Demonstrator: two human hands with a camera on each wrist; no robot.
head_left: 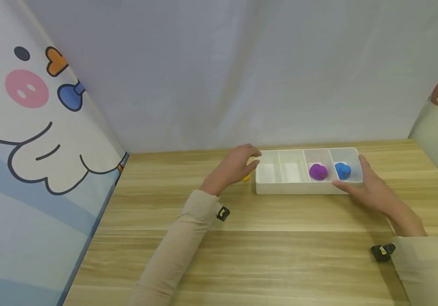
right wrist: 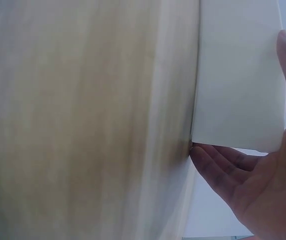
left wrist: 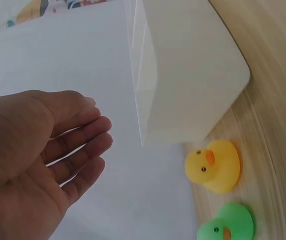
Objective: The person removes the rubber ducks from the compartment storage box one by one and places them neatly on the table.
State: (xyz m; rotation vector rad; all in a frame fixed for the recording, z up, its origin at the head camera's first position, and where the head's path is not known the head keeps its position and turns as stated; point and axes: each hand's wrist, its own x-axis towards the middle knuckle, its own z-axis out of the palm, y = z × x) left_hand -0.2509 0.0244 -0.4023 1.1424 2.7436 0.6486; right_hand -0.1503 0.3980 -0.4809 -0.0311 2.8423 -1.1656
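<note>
A white divided box (head_left: 294, 188) stands on the table, its compartments in a row. A purple rubber duck (head_left: 318, 171) and a blue rubber duck (head_left: 343, 171) sit in its two right-hand compartments. My right hand (head_left: 374, 191) grips the box's right end, thumb on the front wall and fingers round the end. By the left end hovers my left hand (head_left: 235, 166), fingers loosely bent, holding nothing. Beneath it, a yellow rubber duck (left wrist: 214, 166) and a green rubber duck (left wrist: 229, 223) stand on the table; in the head view the hand mostly hides them.
The wooden table (head_left: 265, 255) reaches a grey-white curtain (head_left: 188, 85) close behind the box. A printed panel (head_left: 43, 170) borders the left side and a pale one the right. The box's two left compartments (head_left: 292, 172) hold nothing.
</note>
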